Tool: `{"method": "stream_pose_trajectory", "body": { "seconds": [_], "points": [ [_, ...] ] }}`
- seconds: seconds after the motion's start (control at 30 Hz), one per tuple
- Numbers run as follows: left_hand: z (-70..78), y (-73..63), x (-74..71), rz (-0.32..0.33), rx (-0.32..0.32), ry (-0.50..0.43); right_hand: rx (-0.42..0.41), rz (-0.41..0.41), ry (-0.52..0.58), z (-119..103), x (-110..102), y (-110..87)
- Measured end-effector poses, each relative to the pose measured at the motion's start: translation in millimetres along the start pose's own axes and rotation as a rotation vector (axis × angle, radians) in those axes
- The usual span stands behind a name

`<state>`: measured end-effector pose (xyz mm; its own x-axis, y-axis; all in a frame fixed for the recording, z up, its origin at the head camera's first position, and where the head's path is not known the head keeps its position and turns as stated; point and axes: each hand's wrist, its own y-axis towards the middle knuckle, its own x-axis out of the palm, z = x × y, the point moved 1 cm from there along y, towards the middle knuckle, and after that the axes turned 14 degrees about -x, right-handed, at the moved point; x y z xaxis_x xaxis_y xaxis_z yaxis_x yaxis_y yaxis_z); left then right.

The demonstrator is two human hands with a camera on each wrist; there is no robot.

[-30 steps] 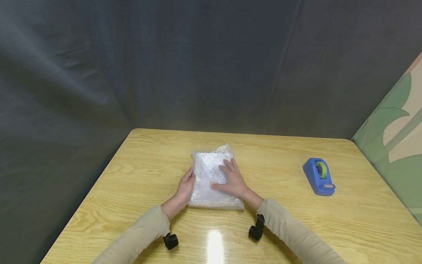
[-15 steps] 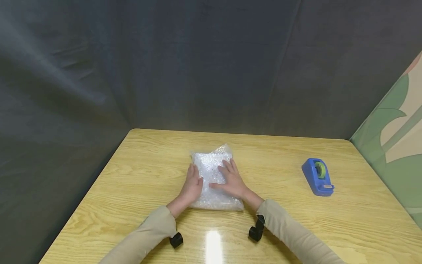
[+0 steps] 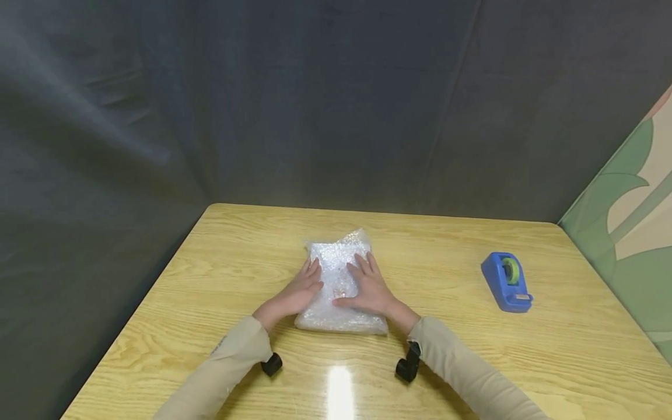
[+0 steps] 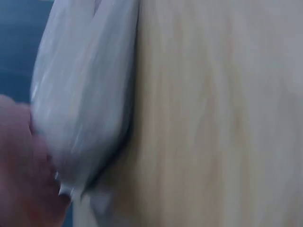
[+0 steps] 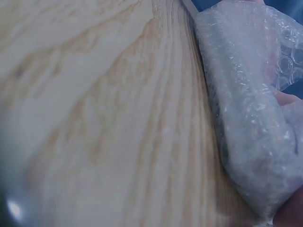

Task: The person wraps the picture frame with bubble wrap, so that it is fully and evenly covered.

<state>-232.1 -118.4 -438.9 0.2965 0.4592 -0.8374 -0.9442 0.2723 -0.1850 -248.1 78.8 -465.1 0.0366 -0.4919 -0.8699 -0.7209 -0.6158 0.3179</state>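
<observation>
A flat package in clear bubble wrap [image 3: 336, 318] lies on the wooden table, a loose corner of wrap sticking up at its far end. What is inside stays hidden by the wrap. My left hand [image 3: 298, 291] rests over the package's left edge, fingers straight and pointing away from me. On the right half, my right hand [image 3: 370, 291] lies with its fingers and thumb spread over the top. The right wrist view shows the wrap's bubbly side [image 5: 251, 109] close to the tabletop. In the blurred left wrist view the package [image 4: 85, 94] stands beside part of the left hand [image 4: 23, 175].
A blue tape dispenser [image 3: 506, 283] with a green roll stands on the right part of the wooden table [image 3: 210, 280]. A dark curtain [image 3: 325, 105] hangs behind and to the left. A patterned panel [image 3: 630, 233] borders the right side.
My left hand has gone from holding the package's left side to lying over its left edge. The right hand and the package stay nearly in place.
</observation>
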Motion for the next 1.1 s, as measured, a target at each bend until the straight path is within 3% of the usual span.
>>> {"method": "stream_pose_trajectory", "body": {
  "seconds": [0.13,0.27,0.37,0.7,0.9,1.1],
  "points": [
    [-10.8,1.9,-10.7,-0.008,0.072,0.077,0.011,-0.019,-0.003,-0.7,-0.8,0.2],
    [-18.3,6.1,-13.1,0.089,0.128,0.190,0.001,-0.021,-0.007,-0.4,1.0,0.2],
    [-20.2,9.7,-12.2,0.134,0.144,0.220,-0.006,-0.012,-0.012,0.0,2.3,0.1],
    [-11.1,25.7,-10.8,0.069,0.226,0.353,-0.007,-0.001,-0.029,1.4,0.7,-0.8],
    [-11.8,30.7,-9.2,0.059,0.241,0.339,-0.016,0.016,-0.009,1.1,0.2,-0.2],
    [-9.3,33.0,-9.5,0.003,0.210,0.302,-0.003,0.014,0.024,1.3,-2.0,0.6]
  ]
}}
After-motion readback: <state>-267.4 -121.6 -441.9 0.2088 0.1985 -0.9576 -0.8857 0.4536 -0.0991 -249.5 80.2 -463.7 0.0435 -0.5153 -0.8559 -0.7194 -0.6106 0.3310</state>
